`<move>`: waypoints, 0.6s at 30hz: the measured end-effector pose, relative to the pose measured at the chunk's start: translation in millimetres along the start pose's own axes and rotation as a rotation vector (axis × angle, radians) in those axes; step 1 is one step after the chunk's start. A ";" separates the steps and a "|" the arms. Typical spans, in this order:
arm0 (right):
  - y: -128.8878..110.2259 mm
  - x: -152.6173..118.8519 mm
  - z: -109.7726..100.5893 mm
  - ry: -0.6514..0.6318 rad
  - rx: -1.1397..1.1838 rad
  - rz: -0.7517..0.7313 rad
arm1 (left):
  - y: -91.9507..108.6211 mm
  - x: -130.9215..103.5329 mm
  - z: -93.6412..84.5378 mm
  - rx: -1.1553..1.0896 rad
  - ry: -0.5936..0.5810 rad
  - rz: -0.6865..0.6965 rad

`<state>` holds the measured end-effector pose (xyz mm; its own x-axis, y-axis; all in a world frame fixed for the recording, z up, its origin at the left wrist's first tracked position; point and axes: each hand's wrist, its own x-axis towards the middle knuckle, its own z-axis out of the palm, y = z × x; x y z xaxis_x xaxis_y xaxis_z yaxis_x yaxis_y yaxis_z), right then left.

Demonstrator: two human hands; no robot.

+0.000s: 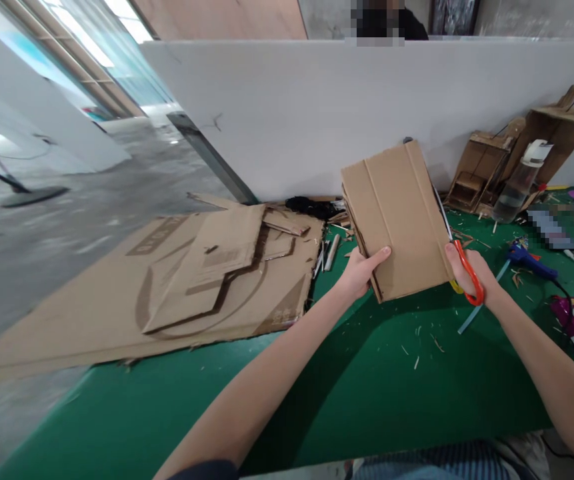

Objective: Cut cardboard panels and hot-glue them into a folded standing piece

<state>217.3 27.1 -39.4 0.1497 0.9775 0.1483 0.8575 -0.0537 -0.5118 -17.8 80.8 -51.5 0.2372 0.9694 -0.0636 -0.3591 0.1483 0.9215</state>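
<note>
A small stack of rectangular cardboard pieces [399,213] is held tilted above the green table. My left hand [359,272] is closed on its lower left edge, thumb lying on the front face. At the lower right edge, my right hand [473,270] grips a pair of scissors [471,280] with red and yellow handles. The thumb of that hand also presses against the cardboard. The scissor blades point up along the stack's right edge, partly behind it.
Large cardboard sheets [247,300] overhang the green table [367,387] on the left. On the right are a blue glue gun [531,260], a phone [551,228], a water bottle [521,183] and a cardboard model [487,167]. A white partition [277,113] stands behind; a person is beyond it.
</note>
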 end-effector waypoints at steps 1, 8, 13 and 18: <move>0.1 -0.1 0.4 0.004 -0.035 0.002 | 0.1 0.0 -0.3 0.003 -0.003 0.007; -0.8 -2.7 -0.4 0.043 -0.157 0.001 | 3.3 0.4 -1.6 0.028 -0.017 0.046; 0.2 -3.1 0.9 0.066 -0.057 -0.031 | 4.6 0.8 -2.0 0.029 -0.024 0.066; 3.1 -0.2 4.8 0.010 0.166 -0.088 | 0.9 5.1 -7.9 0.025 -0.016 0.025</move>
<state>217.6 27.7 -45.0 0.0835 0.9749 0.2063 0.7748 0.0667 -0.6287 -24.0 87.4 -54.0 0.2426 0.9695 -0.0346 -0.3420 0.1188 0.9322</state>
